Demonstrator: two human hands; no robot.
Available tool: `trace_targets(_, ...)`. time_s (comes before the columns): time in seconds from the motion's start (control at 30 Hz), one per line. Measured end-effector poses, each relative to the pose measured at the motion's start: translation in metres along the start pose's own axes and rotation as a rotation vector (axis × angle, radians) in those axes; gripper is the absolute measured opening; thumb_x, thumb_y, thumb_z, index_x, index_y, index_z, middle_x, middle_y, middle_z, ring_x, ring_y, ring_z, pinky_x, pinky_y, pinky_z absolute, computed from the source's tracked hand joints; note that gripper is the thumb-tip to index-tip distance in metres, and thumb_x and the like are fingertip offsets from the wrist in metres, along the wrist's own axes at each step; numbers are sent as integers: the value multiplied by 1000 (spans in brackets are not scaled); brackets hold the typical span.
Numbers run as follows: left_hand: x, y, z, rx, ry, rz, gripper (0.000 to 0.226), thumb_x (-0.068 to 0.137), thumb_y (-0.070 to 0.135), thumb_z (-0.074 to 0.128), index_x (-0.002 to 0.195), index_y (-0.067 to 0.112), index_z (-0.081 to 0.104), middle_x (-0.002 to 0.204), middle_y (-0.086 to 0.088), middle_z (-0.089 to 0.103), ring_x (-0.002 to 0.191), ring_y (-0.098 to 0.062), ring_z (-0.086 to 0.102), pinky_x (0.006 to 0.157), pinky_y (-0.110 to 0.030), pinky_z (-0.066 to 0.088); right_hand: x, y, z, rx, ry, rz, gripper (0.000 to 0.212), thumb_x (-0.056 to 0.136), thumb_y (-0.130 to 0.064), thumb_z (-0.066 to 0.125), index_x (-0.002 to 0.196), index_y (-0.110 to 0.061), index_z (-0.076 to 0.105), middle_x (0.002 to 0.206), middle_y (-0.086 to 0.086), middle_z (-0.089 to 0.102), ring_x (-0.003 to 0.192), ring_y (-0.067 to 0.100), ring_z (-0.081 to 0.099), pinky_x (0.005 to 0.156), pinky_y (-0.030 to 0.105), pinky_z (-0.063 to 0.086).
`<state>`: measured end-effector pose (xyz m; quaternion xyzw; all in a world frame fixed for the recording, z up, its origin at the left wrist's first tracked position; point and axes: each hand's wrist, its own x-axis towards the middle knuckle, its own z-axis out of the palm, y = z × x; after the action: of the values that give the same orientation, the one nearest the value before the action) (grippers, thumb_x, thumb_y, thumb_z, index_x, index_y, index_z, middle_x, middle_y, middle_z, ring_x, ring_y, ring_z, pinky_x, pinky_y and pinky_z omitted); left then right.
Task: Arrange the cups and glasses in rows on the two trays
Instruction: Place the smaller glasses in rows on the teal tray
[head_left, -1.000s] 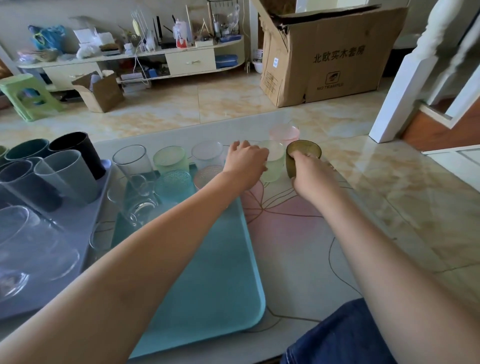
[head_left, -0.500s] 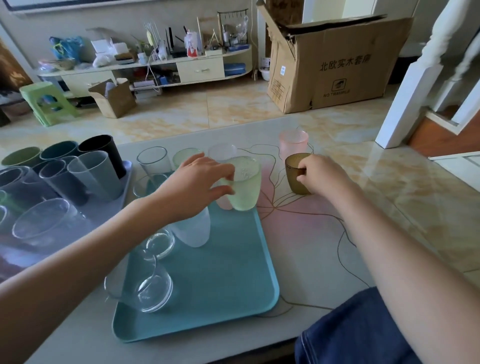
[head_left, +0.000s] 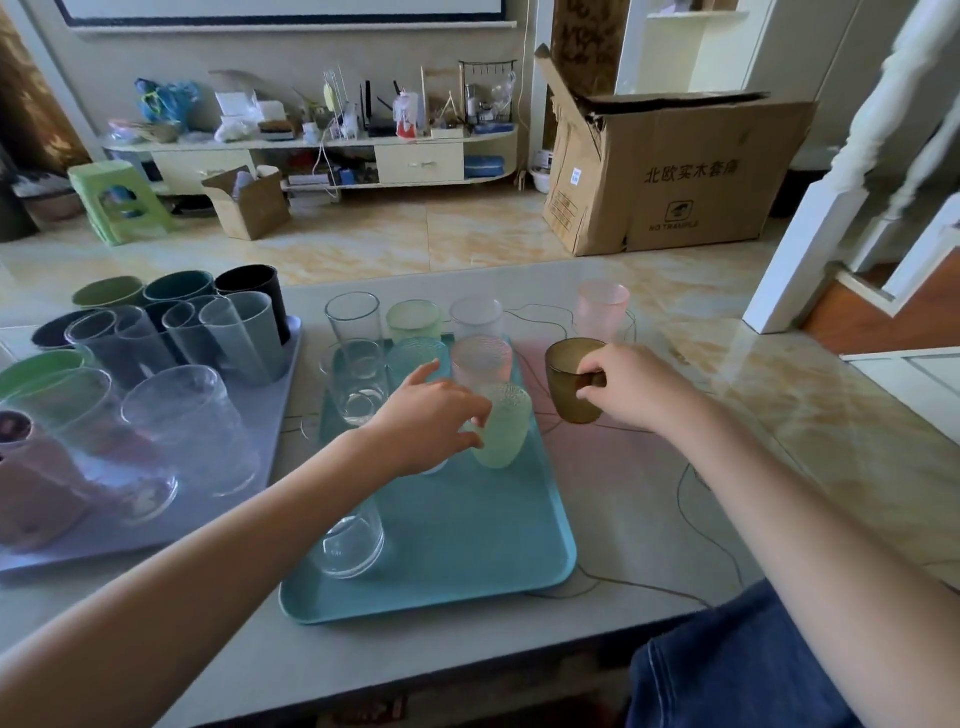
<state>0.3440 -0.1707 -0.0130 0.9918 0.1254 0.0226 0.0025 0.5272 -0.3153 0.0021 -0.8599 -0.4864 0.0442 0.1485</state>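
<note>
My left hand (head_left: 426, 423) grips a pale green frosted cup (head_left: 504, 428), which stands on the teal tray (head_left: 467, 561) near its right edge. My right hand (head_left: 631, 387) holds a brown cup (head_left: 569, 382) on the table just right of that tray. The teal tray also carries several clear and tinted glasses in rows, among them a pinkish one (head_left: 480, 358) behind the green cup and a clear one (head_left: 350, 538) partly hidden by my left forearm. A pink cup (head_left: 602, 309) stands alone on the table. The lilac tray (head_left: 223, 447) at left is packed with cups and glasses.
The table's right half is bare marble pattern (head_left: 779, 415). A white stair post (head_left: 810, 234) rises at the right. A large cardboard box (head_left: 675, 171) and a low shelf unit (head_left: 322, 156) stand on the floor beyond. My blue-jeaned knee (head_left: 727, 670) is at the bottom right.
My left hand carried the pale green cup from beside the brown cup onto the teal tray and lowered it there. My right hand kept its hold on the brown cup.
</note>
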Motion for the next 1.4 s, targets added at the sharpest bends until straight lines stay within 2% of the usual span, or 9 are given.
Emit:
trace_targets(0.13,0,-1,-5,-129,49,-28,20,83,37,53,98,29,63,105,7,67,107,-15,56,117,-40,12,-8,6,0,-34,-62,-30,7,86,-20,63,82,-18,67,68,-3,56,71,22,55,57,27,37)
trace_targets(0.27,22,-7,-19,-251,306,-201,30,91,32,39,92,20,66,92,-2,72,91,-29,60,111,-39,23,-8,10,-7,-46,-61,-18,9,84,-19,63,76,-19,63,63,-7,51,71,22,53,52,25,31)
trace_targets(0.47,69,14,-4,-207,11,-163,34,96,42,35,98,19,61,115,-6,64,105,-25,52,95,-37,30,-4,4,-11,-46,-71,-45,10,84,-17,59,74,-17,61,72,5,59,74,28,57,58,30,40)
trace_targets(0.53,80,19,3,-186,13,-134,31,94,39,40,95,13,57,110,-8,63,100,-25,53,83,-34,31,-2,0,-11,-39,-67,-56,7,83,-16,58,79,-15,65,76,8,62,75,29,58,60,31,43)
trace_targets(0.73,87,16,10,-236,72,-178,28,94,19,36,115,15,55,115,-4,62,105,-28,57,84,-39,48,1,-6,-14,-1,-58,-71,7,84,-19,59,84,-21,66,81,7,64,78,29,59,70,37,52)
trace_targets(0.9,86,9,6,-170,75,-200,45,94,16,36,135,32,47,137,2,54,116,-27,54,87,-36,43,-1,-9,-16,10,-54,-88,10,84,-18,60,88,-17,69,83,8,65,80,29,59,72,38,53)
trace_targets(1.2,66,8,-2,-372,148,-212,42,98,15,36,138,24,43,132,-8,58,115,-29,56,95,-39,47,-23,-12,-37,21,-103,-107,11,84,-25,65,74,-21,63,64,0,55,67,23,52,54,27,35)
trace_targets(1.33,14,16,-26,-435,405,8,53,85,-2,43,130,23,50,127,-1,59,119,-17,50,102,-19,30,-32,-19,-48,57,-201,-187,5,80,-24,68,81,-19,71,71,5,65,66,21,55,56,27,38)
trace_targets(1.4,-17,19,-37,-285,382,159,48,82,10,52,127,25,52,133,4,54,129,-12,43,113,-28,20,-33,-25,-49,119,-282,-224,8,78,-25,72,85,-22,73,70,1,65,65,16,54,57,28,39)
